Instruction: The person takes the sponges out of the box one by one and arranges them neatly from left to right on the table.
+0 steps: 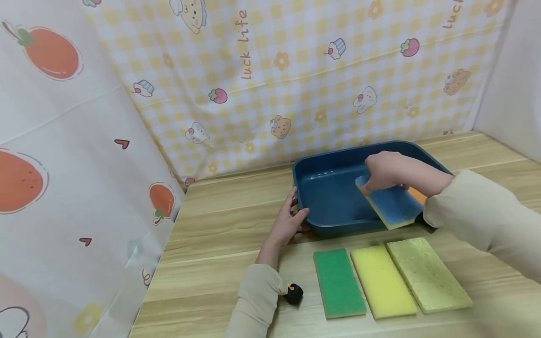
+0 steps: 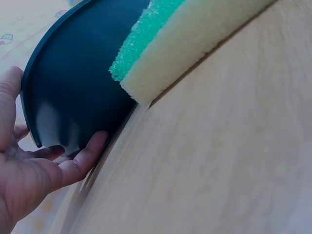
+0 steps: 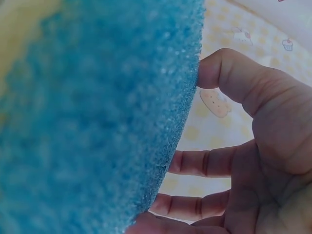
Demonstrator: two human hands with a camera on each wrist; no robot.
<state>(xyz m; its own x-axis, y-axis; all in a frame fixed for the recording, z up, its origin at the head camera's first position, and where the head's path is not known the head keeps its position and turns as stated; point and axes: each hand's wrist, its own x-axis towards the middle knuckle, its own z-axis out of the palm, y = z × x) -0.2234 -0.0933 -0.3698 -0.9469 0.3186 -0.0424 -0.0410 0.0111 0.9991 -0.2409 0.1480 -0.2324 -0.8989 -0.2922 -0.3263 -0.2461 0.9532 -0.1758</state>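
Note:
My right hand (image 1: 386,171) pinches a blue-and-yellow sponge (image 1: 393,204) over the right part of a dark blue rectangular basin (image 1: 334,197). In the right wrist view the thumb and fingers (image 3: 214,163) meet the edges of the blue sponge (image 3: 107,117). At the basin's near left corner my left hand (image 1: 287,223) holds the outside of the wall. The left wrist view has its thumb (image 2: 90,153) and fingers spread around the basin corner (image 2: 73,87). Part of something orange (image 1: 417,195) shows behind the blue sponge, mostly hidden.
In front of the basin three sponges lie side by side: a green one (image 1: 340,281), a bright yellow one (image 1: 383,281) and a dull yellow-green one (image 1: 428,274). The wooden table (image 1: 211,244) meets a patterned cloth (image 1: 253,103) behind the basin.

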